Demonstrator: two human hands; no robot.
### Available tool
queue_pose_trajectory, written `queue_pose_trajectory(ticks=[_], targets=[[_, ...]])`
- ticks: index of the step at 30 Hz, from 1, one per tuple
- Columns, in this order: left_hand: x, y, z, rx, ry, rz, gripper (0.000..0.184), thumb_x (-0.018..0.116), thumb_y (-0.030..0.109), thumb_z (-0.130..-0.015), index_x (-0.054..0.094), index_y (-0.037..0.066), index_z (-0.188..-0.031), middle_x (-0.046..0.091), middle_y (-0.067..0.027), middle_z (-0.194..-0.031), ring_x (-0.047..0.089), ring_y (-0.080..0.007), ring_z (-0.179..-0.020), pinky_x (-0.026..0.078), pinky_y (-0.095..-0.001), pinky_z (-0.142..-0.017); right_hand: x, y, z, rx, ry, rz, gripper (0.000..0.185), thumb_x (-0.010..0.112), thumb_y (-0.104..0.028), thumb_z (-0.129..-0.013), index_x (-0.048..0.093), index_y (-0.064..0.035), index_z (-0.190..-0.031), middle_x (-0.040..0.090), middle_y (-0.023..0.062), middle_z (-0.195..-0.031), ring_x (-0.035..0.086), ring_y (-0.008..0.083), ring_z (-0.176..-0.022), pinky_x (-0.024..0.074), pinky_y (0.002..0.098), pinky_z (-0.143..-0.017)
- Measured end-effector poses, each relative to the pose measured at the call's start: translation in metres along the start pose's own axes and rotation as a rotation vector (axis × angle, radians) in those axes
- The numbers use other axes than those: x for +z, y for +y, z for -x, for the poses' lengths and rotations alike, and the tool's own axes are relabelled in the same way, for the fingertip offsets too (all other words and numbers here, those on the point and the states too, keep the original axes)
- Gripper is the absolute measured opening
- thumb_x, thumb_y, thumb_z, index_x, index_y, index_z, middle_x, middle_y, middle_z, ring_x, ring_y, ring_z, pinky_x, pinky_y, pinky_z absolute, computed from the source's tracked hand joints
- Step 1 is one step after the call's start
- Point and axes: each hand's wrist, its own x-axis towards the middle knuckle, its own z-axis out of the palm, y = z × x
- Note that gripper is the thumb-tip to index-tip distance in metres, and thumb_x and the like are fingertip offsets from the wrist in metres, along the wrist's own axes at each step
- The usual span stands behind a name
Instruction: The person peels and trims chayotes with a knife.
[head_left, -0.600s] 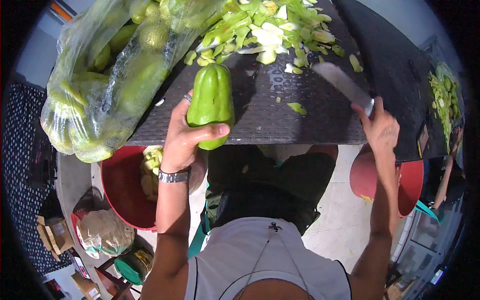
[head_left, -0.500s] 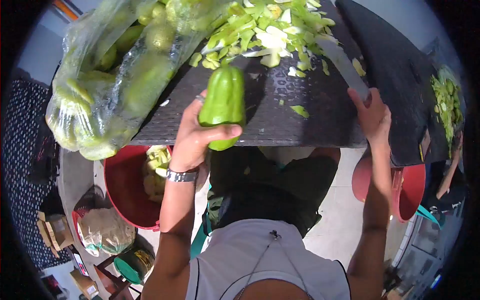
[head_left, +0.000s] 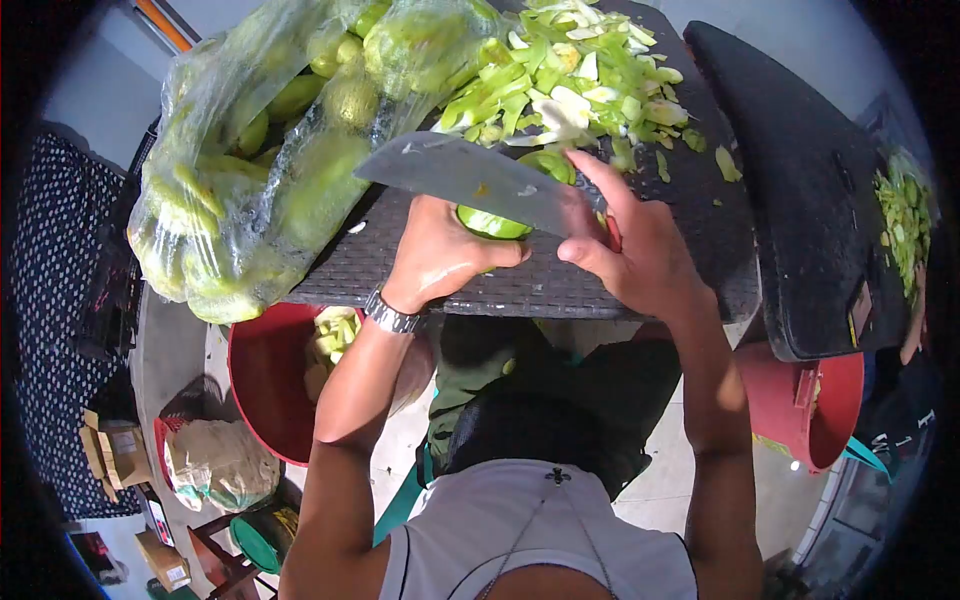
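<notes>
My left hand (head_left: pixel 440 258) is wrapped around a green chayote (head_left: pixel 492 223) over the near edge of the dark woven tabletop (head_left: pixel 600 280). In my right hand (head_left: pixel 650 255) is a broad-bladed knife (head_left: pixel 455 180), gripped by its handle. Its wide blade points left and passes across the chayote, hiding the middle of it. Whether the edge touches the skin I cannot tell. The right index finger is stretched out along the far side of the chayote. Beyond both hands lies a heap of green and whitish peelings (head_left: pixel 545 95).
A clear plastic bag of chayotes (head_left: pixel 235 220) fills the table's left side. Below it stands a red tub (head_left: pixel 265 385) holding pale peeled pieces. Another red tub (head_left: pixel 775 400) is at right, under a second dark table (head_left: pixel 790 200). More peelings (head_left: pixel 900 225) lie at far right.
My right hand has lifted the knife off the table and swung it left over the chayote. My left hand has moved slightly right, and the chayote has tilted away from me.
</notes>
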Motion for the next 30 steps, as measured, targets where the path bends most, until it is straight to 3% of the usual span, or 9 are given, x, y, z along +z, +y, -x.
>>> queue_pose_trajectory(ticks=[6,18,21,27,30], targets=[[-0.005,-0.006,-0.005,0.059,-0.146,-0.198,0.051,0.087,0.019,-0.063,0.070,0.002,-0.108,0.072,-0.0102,-0.104,0.069,-0.0250,-0.096,0.053,-0.0366,-0.087,-0.001,0.004,0.000,-0.040,-0.038,-0.031,0.083,0.080,-0.044,-0.086,0.042,-0.0040,-0.149,0.068,0.0180,-0.075,0.071,0.0324,-0.067,0.0553,0.0404,-0.065],[0.004,-0.008,0.001,-0.069,0.024,0.073,0.058,0.088,0.015,-0.058,0.070,0.002,-0.111,0.072,-0.0145,-0.106,0.069,-0.0287,-0.096,0.055,-0.0398,-0.088,0.018,0.010,-0.008,-0.050,0.076,0.051,0.085,0.080,-0.049,-0.086,0.044,-0.0029,-0.148,0.064,0.0155,-0.066,0.069,0.0334,-0.061,0.0532,0.0426,-0.059],[0.001,-0.003,0.000,0.057,0.056,-0.149,0.057,0.088,0.016,-0.058,0.070,0.001,-0.110,0.072,-0.0139,-0.107,0.068,-0.0295,-0.097,0.054,-0.0397,-0.090,0.023,0.018,-0.012,-0.108,0.106,0.038,0.084,0.081,-0.046,-0.087,0.044,-0.0005,-0.147,0.063,0.0151,-0.064,0.068,0.0327,-0.059,0.0526,0.0420,-0.057],[-0.011,-0.007,0.005,-0.008,-0.013,-0.201,0.056,0.089,0.021,-0.060,0.071,0.005,-0.111,0.071,-0.0117,-0.107,0.067,-0.0297,-0.099,0.052,-0.0402,-0.090,0.025,0.026,-0.019,-0.254,0.071,0.013,0.078,0.082,-0.043,-0.086,0.049,0.0019,-0.141,0.064,0.0138,-0.065,0.067,0.0296,-0.056,0.0526,0.0392,-0.055],[-0.033,-0.015,0.006,0.168,-0.188,-0.324,0.055,0.089,0.024,-0.063,0.072,0.008,-0.112,0.071,-0.0094,-0.108,0.067,-0.0285,-0.098,0.051,-0.0404,-0.085,0.014,0.028,-0.028,-0.353,0.001,0.084,0.074,0.083,-0.041,-0.085,0.053,-0.0006,-0.138,0.063,0.0124,-0.066,0.063,0.0266,-0.055,0.0505,0.0372,-0.055]])
